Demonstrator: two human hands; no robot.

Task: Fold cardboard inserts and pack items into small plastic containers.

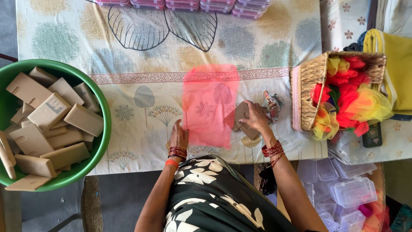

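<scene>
A sheer red net cloth [209, 103] lies spread flat on the patterned table cover [141, 51]. My left hand [179, 136] presses flat on the cloth's near left edge. My right hand [254, 117] grips a small brown cardboard box [240, 117] at the cloth's right edge. A crumpled patterned scrap [272, 105] lies just right of that hand. Red bangles sit on both wrists.
A green tub [103, 129] full of several brown cardboard boxes stands at the left. A woven basket [307, 90] stuffed with red, orange and yellow net cloths sits at the right. Pink-lidded clear boxes [184, 5] line the far edge. Clear plastic boxes [352, 191] lie low right.
</scene>
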